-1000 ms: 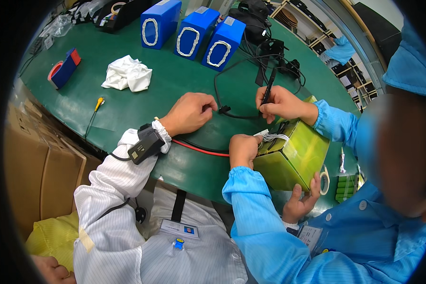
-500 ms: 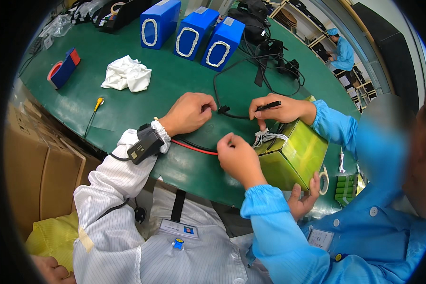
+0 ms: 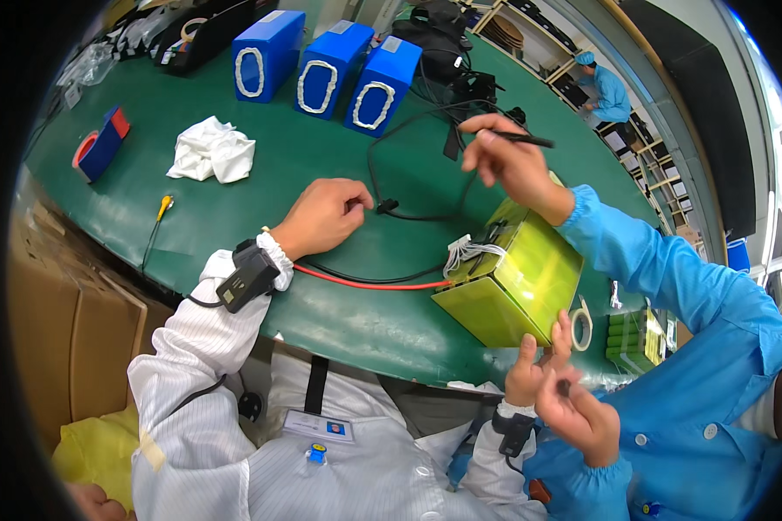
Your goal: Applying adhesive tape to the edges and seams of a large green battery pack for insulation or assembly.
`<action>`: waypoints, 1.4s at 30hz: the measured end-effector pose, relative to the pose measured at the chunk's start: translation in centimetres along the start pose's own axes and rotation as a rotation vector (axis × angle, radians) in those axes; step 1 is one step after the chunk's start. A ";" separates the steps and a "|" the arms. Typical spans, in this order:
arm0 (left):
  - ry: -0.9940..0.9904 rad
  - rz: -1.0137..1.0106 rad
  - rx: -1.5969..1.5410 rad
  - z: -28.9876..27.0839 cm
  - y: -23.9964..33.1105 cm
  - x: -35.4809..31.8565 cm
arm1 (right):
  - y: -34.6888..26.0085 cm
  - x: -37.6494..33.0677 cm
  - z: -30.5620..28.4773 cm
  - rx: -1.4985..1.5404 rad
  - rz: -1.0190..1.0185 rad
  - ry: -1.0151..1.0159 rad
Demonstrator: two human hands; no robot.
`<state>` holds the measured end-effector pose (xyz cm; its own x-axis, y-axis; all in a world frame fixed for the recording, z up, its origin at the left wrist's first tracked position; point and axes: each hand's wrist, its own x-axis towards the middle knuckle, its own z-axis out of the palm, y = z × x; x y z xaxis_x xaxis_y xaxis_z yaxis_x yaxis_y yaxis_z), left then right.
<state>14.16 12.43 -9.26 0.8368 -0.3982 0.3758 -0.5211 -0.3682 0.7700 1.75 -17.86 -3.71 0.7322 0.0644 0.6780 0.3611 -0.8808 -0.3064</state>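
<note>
My left hand rests on the green table with its fingers curled in; whether anything is inside them is hidden. A red cable and a black cable run from beside my left wrist to a yellow-green wrapped battery pack. White wires are bundled at the pack's left end. At its near right corner, my right hand has its fingers stretched out and touching the pack. A co-worker's hand holds a black pen above the pack. The co-worker's other hand is beside my right hand.
Three blue boxes stand at the back, near black cables. To the left lie a white cloth, a blue-and-red object and a yellow-tipped lead. A tape roll and green cells sit at right.
The co-worker's pen hand has lifted off the white wires. The co-worker's other hand has moved from the cables down beside my right hand. My own hands hold nearly the same places.
</note>
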 end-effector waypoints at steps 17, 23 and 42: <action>0.140 -0.015 -0.203 -1.7 2.2 1.2 | -0.4 -9.1 -5.4 -0.040 0.155 0.288; -0.075 0.431 0.063 -1.4 14.0 -0.2 | -0.2 -9.3 -5.4 -0.048 0.119 0.331; -0.085 0.903 0.645 10.9 14.3 1.2 | -0.5 -9.6 -5.2 -0.001 0.182 0.385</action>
<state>5.86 -2.44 -3.38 0.1050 -0.7874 0.6075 -0.9432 -0.2724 -0.1900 -8.47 -20.49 -6.57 0.5149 -0.2716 0.8131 0.2454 -0.8621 -0.4434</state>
